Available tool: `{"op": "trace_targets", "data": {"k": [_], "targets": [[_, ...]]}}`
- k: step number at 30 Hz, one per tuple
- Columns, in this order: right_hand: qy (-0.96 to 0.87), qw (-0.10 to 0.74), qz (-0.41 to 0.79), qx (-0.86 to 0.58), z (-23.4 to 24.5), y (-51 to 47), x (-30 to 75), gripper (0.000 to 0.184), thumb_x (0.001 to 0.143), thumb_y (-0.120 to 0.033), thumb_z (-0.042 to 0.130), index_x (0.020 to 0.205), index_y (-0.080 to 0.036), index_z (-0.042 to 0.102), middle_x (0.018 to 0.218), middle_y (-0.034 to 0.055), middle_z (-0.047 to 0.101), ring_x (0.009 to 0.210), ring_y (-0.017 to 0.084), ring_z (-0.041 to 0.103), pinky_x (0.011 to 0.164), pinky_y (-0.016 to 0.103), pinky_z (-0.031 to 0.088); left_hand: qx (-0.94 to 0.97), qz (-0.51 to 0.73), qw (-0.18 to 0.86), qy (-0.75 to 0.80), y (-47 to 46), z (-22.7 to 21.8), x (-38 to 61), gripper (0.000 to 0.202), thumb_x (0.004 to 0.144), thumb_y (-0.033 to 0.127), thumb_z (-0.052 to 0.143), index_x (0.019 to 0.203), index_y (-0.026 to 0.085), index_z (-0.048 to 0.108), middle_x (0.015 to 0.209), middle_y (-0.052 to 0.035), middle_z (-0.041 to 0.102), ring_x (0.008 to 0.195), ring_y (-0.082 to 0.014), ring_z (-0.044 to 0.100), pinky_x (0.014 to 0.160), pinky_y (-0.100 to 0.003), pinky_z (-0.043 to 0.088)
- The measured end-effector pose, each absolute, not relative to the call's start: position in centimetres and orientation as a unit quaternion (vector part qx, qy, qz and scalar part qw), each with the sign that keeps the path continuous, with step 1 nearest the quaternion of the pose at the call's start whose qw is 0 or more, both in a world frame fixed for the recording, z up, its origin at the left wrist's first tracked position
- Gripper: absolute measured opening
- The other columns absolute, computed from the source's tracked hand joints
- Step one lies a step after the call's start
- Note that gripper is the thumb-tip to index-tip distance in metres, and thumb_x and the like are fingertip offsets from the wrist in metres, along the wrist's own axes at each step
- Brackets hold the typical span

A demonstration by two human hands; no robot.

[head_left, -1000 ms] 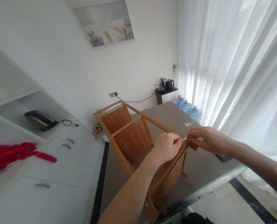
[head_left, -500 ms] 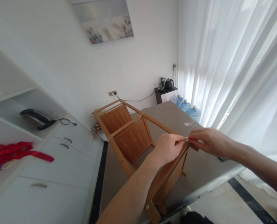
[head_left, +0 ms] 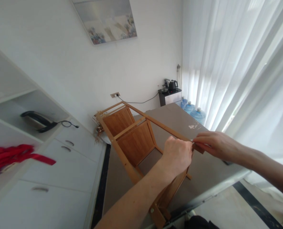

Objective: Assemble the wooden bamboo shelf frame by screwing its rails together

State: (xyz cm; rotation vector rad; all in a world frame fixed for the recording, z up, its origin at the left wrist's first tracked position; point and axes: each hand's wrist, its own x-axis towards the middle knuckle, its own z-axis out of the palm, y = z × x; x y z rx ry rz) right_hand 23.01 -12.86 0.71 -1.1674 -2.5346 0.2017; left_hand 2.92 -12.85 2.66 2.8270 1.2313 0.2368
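A wooden shelf frame [head_left: 136, 143] with brown panels lies on its side on a grey-brown tabletop [head_left: 170, 111]. At the frame's near right corner, my left hand [head_left: 178, 156] is closed with its knuckles up. Its fingertips are hidden, so I cannot make out what it holds. My right hand [head_left: 213, 143] pinches at the same corner, just right of the left one. Something small and pale shows at its fingertips, too small to name. Both hands nearly touch each other above the wooden rail.
White drawers [head_left: 67, 165] stand along the left, with an electric kettle [head_left: 37, 121] and red fabric [head_left: 14, 157] on the shelves. Blue water bottles [head_left: 198, 115] stand by the white curtain [head_left: 227, 63]. A black-topped cabinet [head_left: 171, 95] is at the back.
My left hand has rolled over and shifted slightly right, hiding its fingertips. The right hand stays at the corner with its pinch a little flatter. The frame has barely moved.
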Motion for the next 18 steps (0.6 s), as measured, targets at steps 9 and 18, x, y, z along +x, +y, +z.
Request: {"op": "trace_targets", "data": {"k": [9,18], "targets": [[-0.877,0.25,0.072,-0.404,0.4,-13.2,23.0,0.025,0.092,-0.028,0.045,0.091,-0.021,0.069,0.084,0.0058,0.068,0.07,0.015,0.062,0.063,0.026,0.047,0.904,0.095,0.029,0.415,-13.1,3.0,3.1,0.031,0.094,0.03,0.04,0.083,0.022,0.068,0.073,-0.0045,0.071,0.071,-0.0196,0.066,0.068,-0.032,0.041],[-0.877,0.231,0.092,-0.41,0.6,-13.1,22.9,0.03,0.094,-0.032,0.042,0.082,-0.02,0.068,0.08,0.0056,0.066,0.069,0.015,0.059,0.062,0.026,0.045,0.892,0.08,0.094,0.435,-12.8,3.3,2.9,0.035,0.095,0.036,0.038,0.086,0.024,0.07,0.077,-0.0049,0.072,0.076,-0.0206,0.066,0.066,-0.029,0.042]]}}
